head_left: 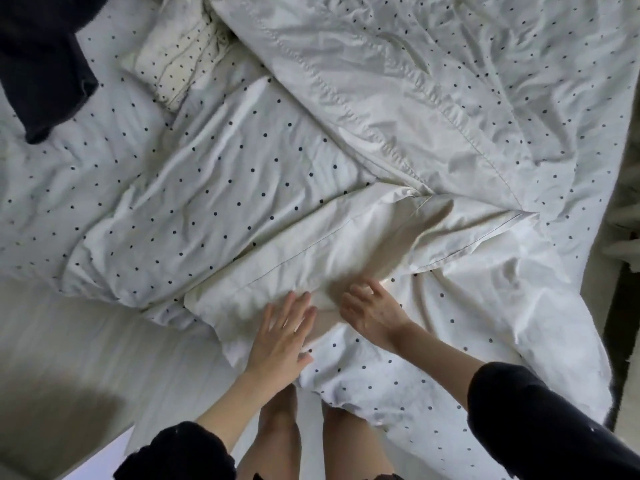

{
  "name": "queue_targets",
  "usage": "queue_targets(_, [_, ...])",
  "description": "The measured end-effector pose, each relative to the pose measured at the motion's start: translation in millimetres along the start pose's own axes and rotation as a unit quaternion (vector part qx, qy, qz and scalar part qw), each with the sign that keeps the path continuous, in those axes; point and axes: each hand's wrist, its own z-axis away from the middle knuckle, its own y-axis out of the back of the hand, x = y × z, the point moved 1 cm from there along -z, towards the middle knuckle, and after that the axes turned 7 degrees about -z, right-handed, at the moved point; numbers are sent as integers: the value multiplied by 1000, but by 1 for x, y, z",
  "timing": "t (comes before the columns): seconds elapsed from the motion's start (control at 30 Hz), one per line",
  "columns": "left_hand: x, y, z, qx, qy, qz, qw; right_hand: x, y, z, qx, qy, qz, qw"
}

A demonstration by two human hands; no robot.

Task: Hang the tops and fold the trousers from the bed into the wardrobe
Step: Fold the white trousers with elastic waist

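1. Looking down from the head view, a bed lies below, covered with a rumpled white duvet dotted in dark spots.
2. The left hand lies flat with straight, spread fingers on the white pillow at the near edge; it holds nothing.
3. The right hand rests just beside it on the dotted fabric, fingers loosely bent and relaxed; it looks empty, though motion blur softens the fingertips.
4. The two hands are near each other but apart, both reaching in from black sleeves at the bottom of the frame.
5. A dark garment sits at the top left corner of the bed, well apart from both hands.
6. Its long axis runs from the upper left edge down toward the lower right, ending in a hemmed end that points toward the middle of the bed; whether it is a top or trousers cannot be told, since most of it is cut off by the frame.
7. A second, creased pillow lies just right of the garment, partly under the duvet.
8. The person's bare legs show between the arms at the bottom.
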Motion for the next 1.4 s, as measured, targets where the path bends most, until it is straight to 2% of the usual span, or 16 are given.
queue_targets(0.1, [0,-1,4,24,16,-12,1000,0,6,-14,12,-39,-91,995])
queue_targets(0.23, [6,18,9,72,85,30,993,9,32,-34,-4,-107,-194,975])
queue_targets(0.37, [-23,57,4,121,166,25,978,24,67,-61,-73,-224,-288,928])
queue_targets(0.5, [-80,121,-19,153,204,-11,967,50,100,-86,-60,-329,-348,876])
queue_targets(0.67, [-144,199,-59,180,178,8,967,80,124,-116,28,-380,-366,849])
queue_targets(0.7, [-155,211,-69,188,174,12,967,84,128,-121,56,-377,-357,853])
queue_targets(0.77, [-174,234,-90,200,165,6,966,87,134,-132,112,-328,-312,885])
queue_targets(0.83, [-196,257,-116,226,122,4,966,94,134,-145,141,-299,-241,913])
queue_targets(0.93, [-222,282,-155,249,47,-15,967,113,134,-170,159,-334,-181,911])
queue_targets(1.17, [-255,354,-279,274,-82,-18,958,187,140,-231,204,-488,-230,817])
queue_targets(1.3, [-259,380,-339,259,-111,-5,960,223,143,-245,226,-563,-228,761])
queue_targets(1.4, [-254,386,-386,245,-133,9,960,251,141,-253,237,-588,-223,740])
